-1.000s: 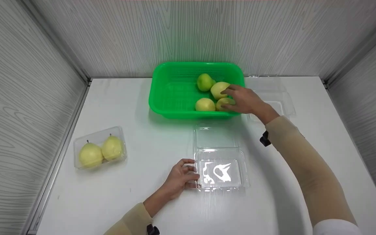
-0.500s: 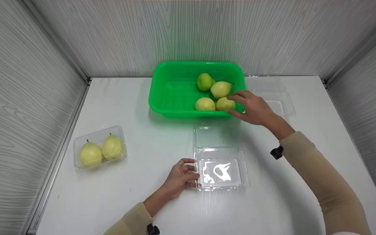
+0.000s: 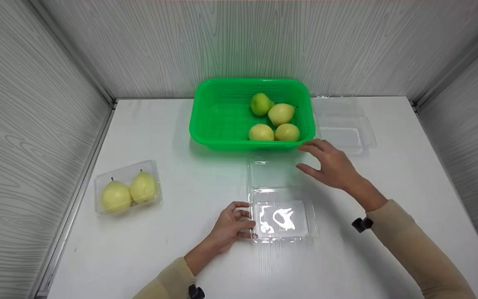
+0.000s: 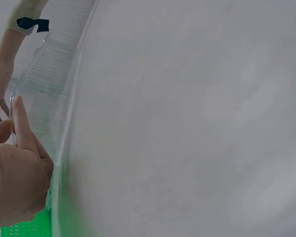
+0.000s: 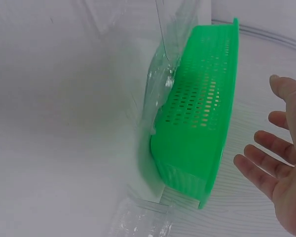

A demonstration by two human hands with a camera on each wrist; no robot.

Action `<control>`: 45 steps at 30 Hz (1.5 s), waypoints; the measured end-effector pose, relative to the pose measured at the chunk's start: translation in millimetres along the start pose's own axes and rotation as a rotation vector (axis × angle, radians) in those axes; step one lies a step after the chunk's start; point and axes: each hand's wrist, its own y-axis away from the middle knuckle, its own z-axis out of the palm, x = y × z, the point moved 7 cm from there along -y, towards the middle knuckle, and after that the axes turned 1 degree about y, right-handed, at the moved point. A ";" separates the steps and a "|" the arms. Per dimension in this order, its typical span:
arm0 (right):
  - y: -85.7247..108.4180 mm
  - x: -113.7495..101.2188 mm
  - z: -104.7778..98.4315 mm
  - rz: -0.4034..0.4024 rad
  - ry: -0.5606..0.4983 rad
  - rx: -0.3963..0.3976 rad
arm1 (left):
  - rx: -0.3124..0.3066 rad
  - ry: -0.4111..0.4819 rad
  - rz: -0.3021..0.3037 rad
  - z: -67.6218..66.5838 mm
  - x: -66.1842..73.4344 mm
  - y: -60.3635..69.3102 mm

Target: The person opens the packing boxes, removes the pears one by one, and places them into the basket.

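An opened clear plastic clamshell box (image 3: 281,220) lies in front of the green basket (image 3: 222,145). My left hand (image 3: 231,227) holds the box by its left edge, thumb over the rim; the left wrist view shows the hand (image 4: 22,173) beside the plastic. My right hand (image 3: 333,166) hovers empty above the table, right of the box's lid, fingers apart. The right wrist view has its spread fingers beside the basket (image 5: 197,98). Several pears sit in the basket's right half, among them a greener pear (image 3: 260,104) and a yellow pear (image 3: 287,132).
At the left, a clear clamshell box (image 3: 154,166) contains two yellow pears. Further clear plastic boxes (image 3: 342,133) lie right of the basket. Grained panels (image 3: 160,45) wall in the white table (image 3: 189,178) at the back and both sides.
My right hand has drawn back from the pears in the basket, toward me and to the right, with nothing in it. My left hand stays at the box's edge.
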 end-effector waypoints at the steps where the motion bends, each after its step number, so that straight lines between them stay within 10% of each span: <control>1: 4.9 -1.9 -0.1 0.006 -0.003 0.003 | -0.004 0.005 0.004 0.9 -0.1 0.4; 45: 130.9 -126.7 46.1 -0.228 0.136 0.072 | 0.050 0.083 -0.004 43.2 -12.6 -19.0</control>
